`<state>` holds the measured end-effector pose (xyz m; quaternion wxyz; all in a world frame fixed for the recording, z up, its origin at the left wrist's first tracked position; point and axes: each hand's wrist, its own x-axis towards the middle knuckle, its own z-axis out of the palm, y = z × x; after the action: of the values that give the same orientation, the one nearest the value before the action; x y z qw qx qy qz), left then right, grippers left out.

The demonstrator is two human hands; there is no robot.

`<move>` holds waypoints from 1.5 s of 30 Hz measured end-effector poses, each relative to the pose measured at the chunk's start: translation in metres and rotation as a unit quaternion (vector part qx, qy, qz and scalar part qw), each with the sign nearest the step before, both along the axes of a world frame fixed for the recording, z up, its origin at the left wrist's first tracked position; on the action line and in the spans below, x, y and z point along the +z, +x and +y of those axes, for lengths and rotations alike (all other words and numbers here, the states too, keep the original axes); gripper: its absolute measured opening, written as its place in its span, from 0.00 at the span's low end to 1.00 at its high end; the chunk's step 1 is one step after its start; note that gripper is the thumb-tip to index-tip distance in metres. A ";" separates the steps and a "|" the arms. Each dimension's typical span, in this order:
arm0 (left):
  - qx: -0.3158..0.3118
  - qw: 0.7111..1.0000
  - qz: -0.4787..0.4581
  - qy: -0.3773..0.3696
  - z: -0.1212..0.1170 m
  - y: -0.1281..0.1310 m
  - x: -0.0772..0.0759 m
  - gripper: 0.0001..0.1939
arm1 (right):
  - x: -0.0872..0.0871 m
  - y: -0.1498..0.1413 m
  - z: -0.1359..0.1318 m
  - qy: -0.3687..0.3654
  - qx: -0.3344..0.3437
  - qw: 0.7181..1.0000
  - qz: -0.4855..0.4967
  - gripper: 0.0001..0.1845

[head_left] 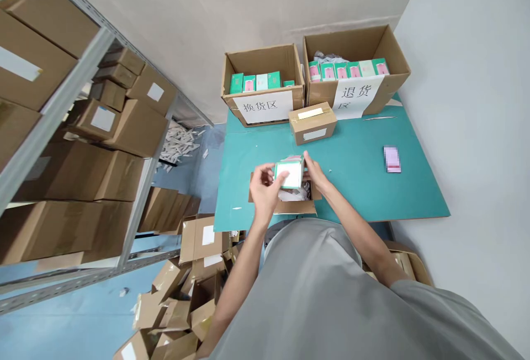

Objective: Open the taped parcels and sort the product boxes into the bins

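Both of my hands hold a small green-and-white product box (289,174) above an open cardboard carton (296,207) at the table's front edge. My left hand (265,188) grips its left side, with the thumb over the white face. Against the right side press the fingers of my right hand (313,171). Some pink shows at the product box's far end. Crumpled grey-white wrapping (293,194) lies in the carton below, partly hidden by my hands.
A taped carton (313,131) sits mid-table. Behind it, two labelled cartons, left (232,95) and right (397,67), hold several small boxes. A pink-and-white item (392,159) lies right. Loaded shelves (103,95) stand left; opened cartons (178,310) pile on the floor.
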<state>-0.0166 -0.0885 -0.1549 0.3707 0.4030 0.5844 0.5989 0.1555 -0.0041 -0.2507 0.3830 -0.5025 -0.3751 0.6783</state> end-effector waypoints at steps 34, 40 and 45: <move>-0.020 0.942 -0.305 -0.137 -0.040 0.041 -0.025 0.36 | 0.034 -0.027 0.006 -0.195 -0.157 0.928 0.278 0.19; -0.042 0.905 -0.387 -0.171 -0.052 0.036 -0.015 0.33 | 0.035 -0.034 0.016 -0.099 -0.207 0.941 0.248 0.26; -0.065 0.895 -0.404 -0.176 -0.039 0.028 -0.010 0.31 | 0.032 -0.030 0.018 -0.043 -0.210 0.948 0.236 0.28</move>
<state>0.0114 -0.1277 -0.1651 0.6780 0.0917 0.4522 0.5721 0.1255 0.0143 -0.2189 0.5726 -0.4117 -0.1306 0.6968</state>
